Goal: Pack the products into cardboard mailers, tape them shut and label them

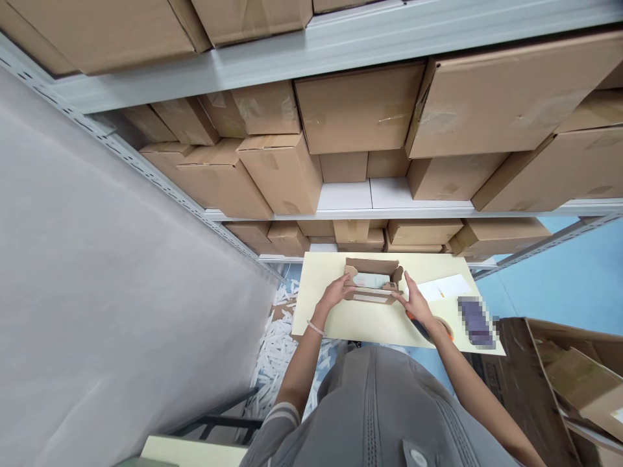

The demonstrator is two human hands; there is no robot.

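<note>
A small open cardboard box sits on the pale yellow tabletop in front of me. Its flaps stand up. Inside lie a pale, flat item and a small brown piece, whose kinds I cannot make out. My left hand grips the box's left end. At the right end, my right hand has its thumb on the near corner and its fingers by the side flap. Partly hidden under the right wrist are a roll of tape and a dark, orange-tipped object.
A white sheet and a blurred-out dark object lie at the table's right. Shelves of cardboard boxes rise behind. White paper strips cover the floor at left. A large open carton stands at lower right; a wall borders the left.
</note>
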